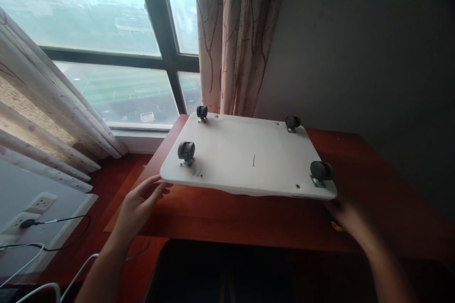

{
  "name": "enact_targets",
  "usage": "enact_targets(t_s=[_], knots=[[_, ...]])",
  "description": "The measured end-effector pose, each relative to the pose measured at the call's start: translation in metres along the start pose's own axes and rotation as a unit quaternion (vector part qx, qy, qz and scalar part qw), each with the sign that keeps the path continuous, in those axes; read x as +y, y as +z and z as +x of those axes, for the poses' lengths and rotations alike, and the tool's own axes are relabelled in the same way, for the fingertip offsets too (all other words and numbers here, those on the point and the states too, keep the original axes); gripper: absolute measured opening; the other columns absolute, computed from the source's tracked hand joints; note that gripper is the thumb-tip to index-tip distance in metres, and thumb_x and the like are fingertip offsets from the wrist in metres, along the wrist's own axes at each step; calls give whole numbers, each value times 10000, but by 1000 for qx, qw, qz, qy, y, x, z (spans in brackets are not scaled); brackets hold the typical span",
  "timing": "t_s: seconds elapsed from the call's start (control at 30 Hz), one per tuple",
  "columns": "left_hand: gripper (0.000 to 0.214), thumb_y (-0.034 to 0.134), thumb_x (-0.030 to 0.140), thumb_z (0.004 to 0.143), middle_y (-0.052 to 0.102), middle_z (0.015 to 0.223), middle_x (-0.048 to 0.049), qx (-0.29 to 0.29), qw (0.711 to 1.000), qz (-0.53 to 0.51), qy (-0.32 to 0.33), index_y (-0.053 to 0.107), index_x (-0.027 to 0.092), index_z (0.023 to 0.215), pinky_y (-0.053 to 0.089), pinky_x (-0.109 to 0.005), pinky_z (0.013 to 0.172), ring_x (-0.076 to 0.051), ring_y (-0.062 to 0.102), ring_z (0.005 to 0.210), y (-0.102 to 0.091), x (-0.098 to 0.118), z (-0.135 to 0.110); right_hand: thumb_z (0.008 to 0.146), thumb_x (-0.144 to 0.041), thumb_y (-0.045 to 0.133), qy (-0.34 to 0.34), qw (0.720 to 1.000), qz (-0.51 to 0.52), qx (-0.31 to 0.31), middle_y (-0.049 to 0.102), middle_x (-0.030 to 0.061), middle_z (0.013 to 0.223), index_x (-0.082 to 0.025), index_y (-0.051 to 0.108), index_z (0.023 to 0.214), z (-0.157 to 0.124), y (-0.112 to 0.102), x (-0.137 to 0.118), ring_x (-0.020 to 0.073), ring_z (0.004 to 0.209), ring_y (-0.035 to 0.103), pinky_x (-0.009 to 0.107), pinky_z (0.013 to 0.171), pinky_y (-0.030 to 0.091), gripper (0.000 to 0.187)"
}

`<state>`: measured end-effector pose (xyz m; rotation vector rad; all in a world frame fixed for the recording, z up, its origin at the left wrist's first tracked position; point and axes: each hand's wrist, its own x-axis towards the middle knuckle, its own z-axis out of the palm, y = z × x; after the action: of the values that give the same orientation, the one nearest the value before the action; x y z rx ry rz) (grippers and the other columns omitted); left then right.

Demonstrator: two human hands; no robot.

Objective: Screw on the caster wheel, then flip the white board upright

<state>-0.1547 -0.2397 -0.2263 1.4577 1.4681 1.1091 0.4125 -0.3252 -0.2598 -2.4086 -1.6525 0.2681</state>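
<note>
A white board [234, 156] with rounded corners lies face down across the wooden table, its underside up. Casters stand up near its corners: a front-left caster [186, 151], a back-left caster [202, 112], a back-right caster [293, 123] and a front-right caster [322, 171]. My left hand [144, 199] grips the near left corner, fingers curled at the edge. At the near right corner is my right hand [346, 215], blurred, with its fingers hidden under the rim. A small yellow object [337, 226] lies beside that hand; its kind is unclear.
The reddish wooden table [249, 227] extends to the right towards a grey wall [355, 57]. Behind it hangs a patterned curtain [238, 33] next to a window [117, 90]. Wall sockets [40, 203] with a plugged-in cable [71, 218] are at the lower left.
</note>
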Motion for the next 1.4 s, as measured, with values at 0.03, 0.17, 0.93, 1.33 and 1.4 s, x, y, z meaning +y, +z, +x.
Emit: enact_targets(t_s=[0.03, 0.17, 0.93, 1.33, 1.4], knots=[[389, 675, 453, 834, 725, 929, -89, -2, 1000, 0, 0, 636, 163, 1091, 559, -339, 754, -233, 674, 802, 0, 0, 1, 855, -548, 425, 2, 1000, 4, 0, 761, 137, 864, -207, 673, 907, 0, 0, 1, 334, 814, 729, 376, 642, 515, 425], [376, 670, 463, 825, 725, 904, -91, -12, 1000, 13, 3, 651, 161, 1049, 560, -344, 729, -237, 672, 786, 0, 6, 4, 844, -553, 443, 8, 1000, 25, -5, 761, 157, 899, -193, 679, 915, 2, 1, 4, 352, 838, 725, 400, 685, 524, 436], [462, 728, 517, 763, 721, 844, -47, -76, 983, -120, -115, 696, 146, 1037, 499, -208, 525, -160, 657, 666, 4, 45, 119, 837, -571, 548, 61, 912, 406, -21, 769, 92, 875, -186, 698, 999, 97, -36, -35, 268, 777, 709, 322, 558, 534, 444], [385, 755, 468, 753, 745, 767, -111, -168, 956, -173, -164, 709, 112, 894, 590, -337, 595, -233, 696, 618, 16, 48, 138, 741, -487, 717, 19, 866, 489, -101, 734, 48, 722, -214, 717, 936, 102, -49, -59, 234, 658, 688, 310, 517, 558, 335], [354, 770, 444, 748, 743, 753, -92, -165, 957, -181, -157, 712, 122, 885, 583, -307, 578, -209, 687, 605, 17, 46, 139, 727, -492, 727, 15, 867, 488, -103, 712, 40, 667, -215, 717, 910, 102, -50, -60, 226, 608, 670, 315, 497, 554, 332]])
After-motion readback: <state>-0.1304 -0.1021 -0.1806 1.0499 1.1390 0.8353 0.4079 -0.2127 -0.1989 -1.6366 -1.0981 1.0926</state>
